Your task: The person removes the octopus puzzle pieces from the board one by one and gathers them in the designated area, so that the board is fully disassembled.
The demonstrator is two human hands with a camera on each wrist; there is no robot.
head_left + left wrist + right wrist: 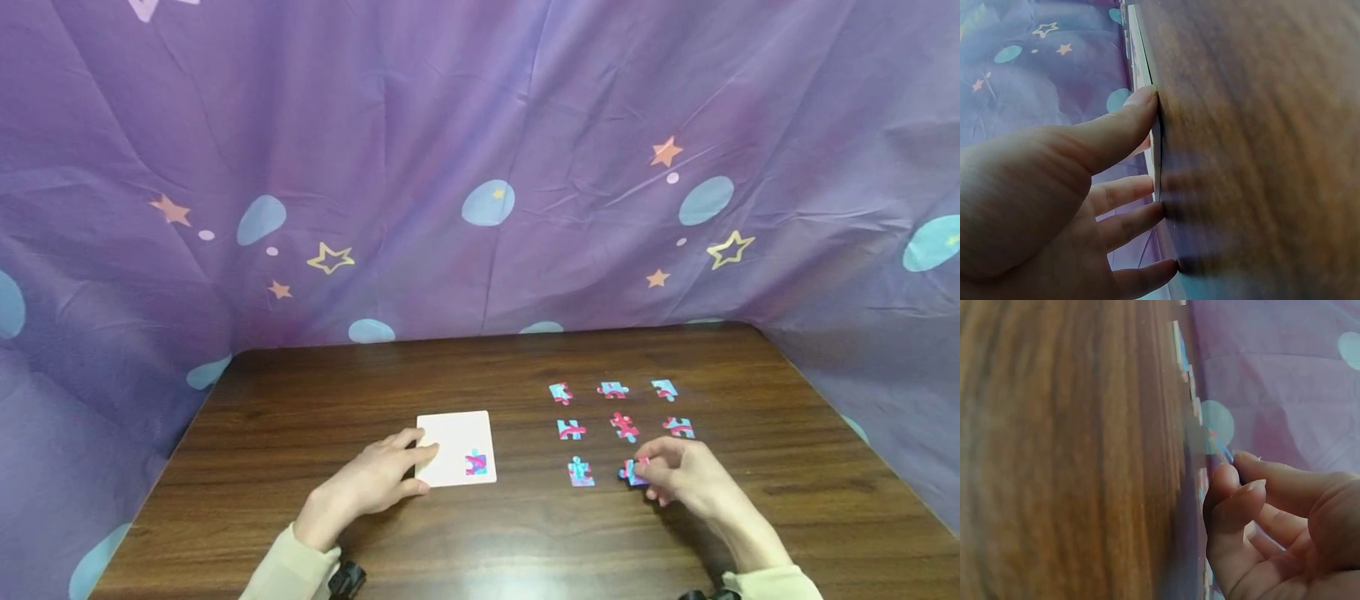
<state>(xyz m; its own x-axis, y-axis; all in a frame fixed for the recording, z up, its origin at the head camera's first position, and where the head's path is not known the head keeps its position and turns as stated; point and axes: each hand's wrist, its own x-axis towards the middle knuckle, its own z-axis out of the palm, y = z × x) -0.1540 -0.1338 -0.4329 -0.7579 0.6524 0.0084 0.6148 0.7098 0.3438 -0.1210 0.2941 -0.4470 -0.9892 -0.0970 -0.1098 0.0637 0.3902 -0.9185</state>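
A white square puzzle board (448, 433) lies on the table, with one pink, purple and blue jigsaw piece (477, 464) at its lower right. My left hand (375, 477) rests on the board's left edge, fingers spread and fairly straight; the left wrist view shows the thumb and fingertips along that edge. Over to the right, my right hand (688, 477) pinches another jigsaw piece (633, 472) between thumb and fingers. That piece is tilted, seen nearly edge-on in the right wrist view, and partly covered by the fingertips.
Several loose jigsaw pieces lie spaced in rows right of the board, among them a red one (623, 427) in the middle and a blue one (580, 472) left of my right hand. A purple star-patterned cloth (420, 167) hangs behind the brown wooden table (315, 383).
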